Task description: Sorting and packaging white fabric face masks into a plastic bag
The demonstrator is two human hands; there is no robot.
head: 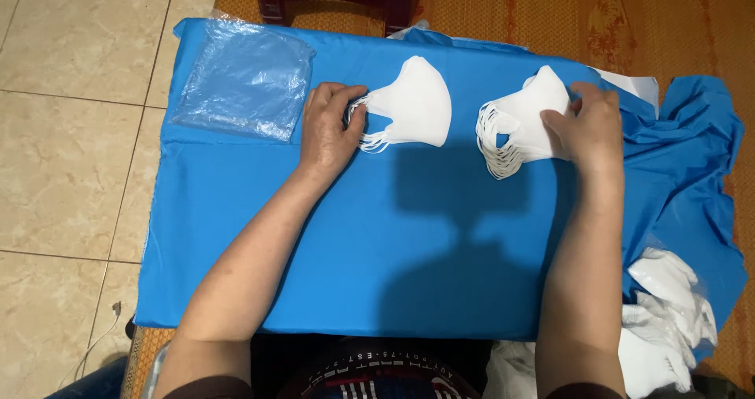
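**Hand positions on two stacks of white face masks**

The left hand rests palm down on the blue cloth. Its fingers are curled inward and pinch the bunched ear loops at the left end of the left mask stack. The thumb lies along the lower side of the loops. The stack lies flat on the cloth, its pointed end toward the far edge.

The right hand lies over the right end of the right mask stack. Its fingers are bent and close together, and press on the top mask. The thumb meets the stack at its lower right edge. Whether the fingers grip the far side of the stack cannot be told. The ear loops of this stack fan out to the left and are free.

The two stacks lie near each other, with bare cloth between them.

A clear plastic bag lies flat at the far left corner of the cloth, just beside the left hand. A pile of loose white masks lies off the near right corner, well apart from both hands.
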